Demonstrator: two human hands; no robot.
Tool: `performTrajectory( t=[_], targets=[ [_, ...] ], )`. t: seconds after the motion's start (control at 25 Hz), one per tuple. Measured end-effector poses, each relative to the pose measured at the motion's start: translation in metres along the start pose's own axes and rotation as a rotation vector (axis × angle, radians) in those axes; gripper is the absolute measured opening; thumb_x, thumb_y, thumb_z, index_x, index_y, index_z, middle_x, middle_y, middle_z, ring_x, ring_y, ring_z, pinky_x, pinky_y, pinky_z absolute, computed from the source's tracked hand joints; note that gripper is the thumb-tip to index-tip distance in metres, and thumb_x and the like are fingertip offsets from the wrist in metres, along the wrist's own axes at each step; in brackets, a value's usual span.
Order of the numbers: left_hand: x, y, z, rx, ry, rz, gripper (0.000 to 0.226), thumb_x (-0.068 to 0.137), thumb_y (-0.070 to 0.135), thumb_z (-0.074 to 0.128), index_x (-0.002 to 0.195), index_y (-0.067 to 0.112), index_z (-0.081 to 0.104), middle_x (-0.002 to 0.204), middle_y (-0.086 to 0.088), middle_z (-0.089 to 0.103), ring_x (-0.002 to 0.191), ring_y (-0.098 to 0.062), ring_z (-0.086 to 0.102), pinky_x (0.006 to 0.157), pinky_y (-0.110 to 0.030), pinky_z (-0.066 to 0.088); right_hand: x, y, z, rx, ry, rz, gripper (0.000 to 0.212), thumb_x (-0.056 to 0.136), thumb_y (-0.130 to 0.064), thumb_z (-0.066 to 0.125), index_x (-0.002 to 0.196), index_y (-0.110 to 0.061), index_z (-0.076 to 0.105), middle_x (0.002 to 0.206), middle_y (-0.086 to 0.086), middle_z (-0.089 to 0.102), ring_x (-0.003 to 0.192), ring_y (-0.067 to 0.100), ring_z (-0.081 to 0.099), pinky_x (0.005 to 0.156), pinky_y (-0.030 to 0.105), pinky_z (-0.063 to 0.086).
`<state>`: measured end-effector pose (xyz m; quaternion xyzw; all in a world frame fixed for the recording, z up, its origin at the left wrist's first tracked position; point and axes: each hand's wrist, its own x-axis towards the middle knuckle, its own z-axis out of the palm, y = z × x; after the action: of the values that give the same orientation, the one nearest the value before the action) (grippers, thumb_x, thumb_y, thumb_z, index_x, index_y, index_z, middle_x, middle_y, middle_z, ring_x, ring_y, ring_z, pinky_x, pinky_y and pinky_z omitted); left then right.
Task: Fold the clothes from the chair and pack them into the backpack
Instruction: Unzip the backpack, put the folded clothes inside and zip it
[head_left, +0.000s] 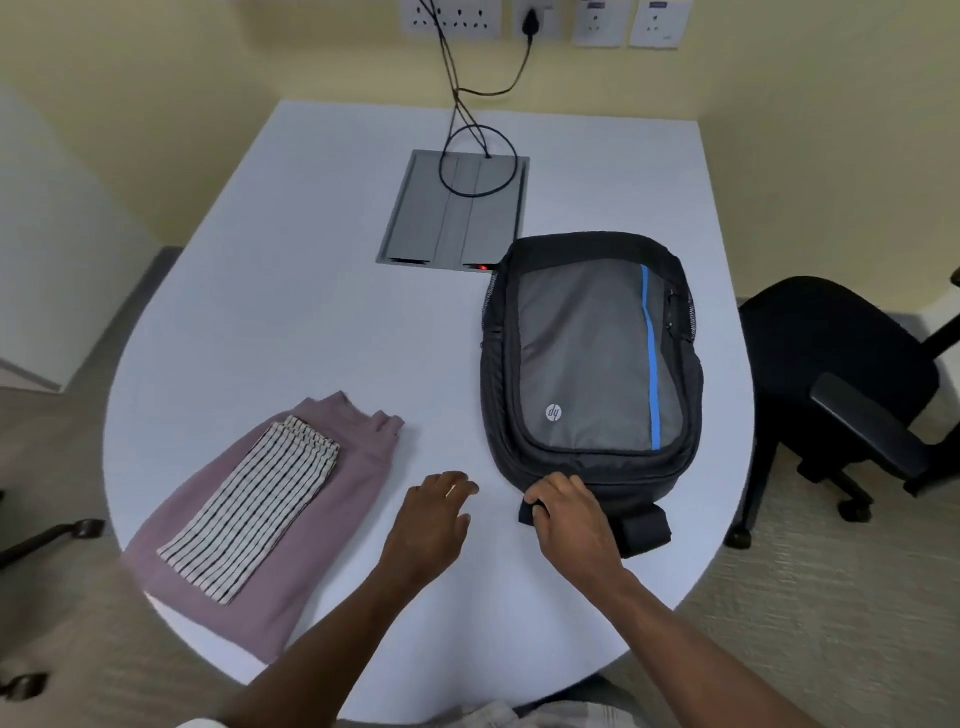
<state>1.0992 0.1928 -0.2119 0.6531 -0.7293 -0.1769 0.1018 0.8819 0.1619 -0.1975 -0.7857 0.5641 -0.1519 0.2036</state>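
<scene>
A black and grey backpack (589, 358) with a blue stripe lies flat on the white table (291, 312), zipped shut as far as I can see. My right hand (569, 514) grips its black top handle at the near end. My left hand (439, 512) hovers just left of it over the table, fingers relaxed and holding nothing. At the near left lies a folded mauve garment (332, 499), and a folded black-and-white striped garment (254, 509) rests on top of it.
A grey cable box lid (452, 218) is set into the table's middle, with black cables (467, 130) running up to wall sockets. A black office chair (852, 374) stands to the right of the table. Another chair's base shows at the far left.
</scene>
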Motion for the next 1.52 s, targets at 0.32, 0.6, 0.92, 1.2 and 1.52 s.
performTrajectory(
  t=[0.32,0.6,0.92,1.2,1.52],
  targets=[
    [-0.080,-0.011,-0.001,-0.031,0.034,-0.377,0.044,0.089,0.023,0.064,0.132,0.025,0.056,0.145,0.004,0.050,0.133,-0.019,0.047,0.104,-0.036,0.041,0.011,-0.007,0.014,0.093,-0.156,-0.208,0.022,0.082,-0.003,0.057,0.094,-0.020,0.065,0.093,-0.010,0.060,0.085,0.013,0.051,0.075,0.027,0.046],
    [-0.136,-0.010,0.003,-0.164,0.115,-0.715,0.048,0.090,0.027,0.065,0.136,0.022,0.051,0.148,0.000,0.045,0.133,-0.021,0.047,0.105,-0.034,0.044,0.037,-0.040,0.025,0.062,-0.300,-0.448,0.023,0.086,-0.006,0.058,0.104,-0.019,0.064,0.103,-0.006,0.061,0.092,0.018,0.055,0.078,0.029,0.047],
    [-0.129,-0.031,-0.002,-1.198,0.160,-1.191,0.052,0.085,0.055,0.065,0.117,0.015,0.056,0.110,0.000,0.066,0.090,-0.016,0.067,0.073,-0.029,0.051,0.093,-0.127,0.051,-0.034,-0.401,-0.603,0.050,0.082,-0.017,0.064,0.131,-0.014,0.053,0.127,0.004,0.060,0.111,0.025,0.058,0.092,0.033,0.045],
    [-0.097,-0.073,-0.021,-1.660,0.527,-1.394,0.048,0.093,0.060,0.053,0.110,0.016,0.061,0.114,-0.006,0.065,0.104,-0.022,0.064,0.081,-0.047,0.060,0.158,-0.245,0.095,-0.058,-0.487,-0.767,0.062,0.076,-0.023,0.071,0.133,-0.009,0.052,0.132,0.011,0.058,0.118,0.028,0.053,0.100,0.036,0.041],
    [-0.111,-0.136,-0.037,-1.493,0.600,-1.398,0.046,0.096,0.058,0.046,0.106,0.015,0.058,0.107,-0.005,0.064,0.096,-0.023,0.064,0.078,-0.044,0.056,0.216,-0.297,0.150,-0.092,-0.557,-0.871,0.046,0.067,-0.043,0.066,0.100,-0.013,0.053,0.103,0.004,0.058,0.094,0.023,0.052,0.086,0.038,0.043]
  ],
)
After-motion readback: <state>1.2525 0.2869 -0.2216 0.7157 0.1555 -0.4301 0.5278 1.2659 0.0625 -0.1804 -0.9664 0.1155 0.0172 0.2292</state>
